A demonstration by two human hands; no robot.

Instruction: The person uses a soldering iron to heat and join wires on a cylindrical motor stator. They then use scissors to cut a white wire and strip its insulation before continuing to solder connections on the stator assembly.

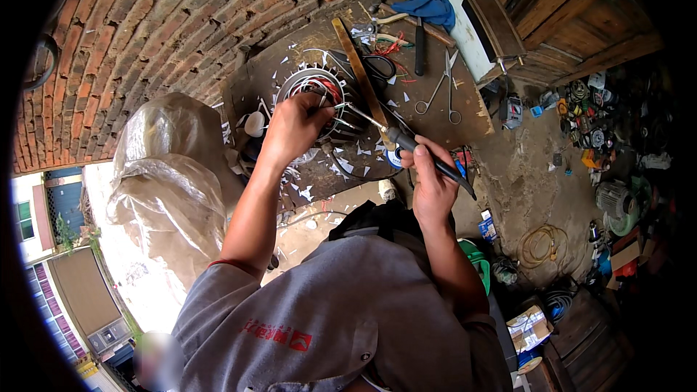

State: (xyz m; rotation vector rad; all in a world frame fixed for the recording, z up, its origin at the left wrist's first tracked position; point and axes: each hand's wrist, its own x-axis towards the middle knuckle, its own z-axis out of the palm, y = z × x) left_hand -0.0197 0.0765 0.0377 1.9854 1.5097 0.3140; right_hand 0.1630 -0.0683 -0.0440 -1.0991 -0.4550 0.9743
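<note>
On the workbench stands a round, finned motor housing [350,93], with white and red wires [328,87] coiled inside it. My left hand [296,125] is over its near rim, fingers pinched on a thin wire whose end juts out to the right. In my right hand [434,183] is a soldering iron [408,141], held by its black handle. Its metal tip points left and meets or nearly meets the wire end by my left fingers; I cannot tell whether they touch. A blue and white spool [394,156] sits below the iron's shaft.
Metal scissors [441,93], black-handled scissors [380,67], a wooden strip [357,64] and a blue cloth [428,7] lie on the bench [472,112] among white scraps. Plastic sheeting [170,181] bulges at left. A coiled hose [541,247] and an electric motor [616,199] are on the floor at right.
</note>
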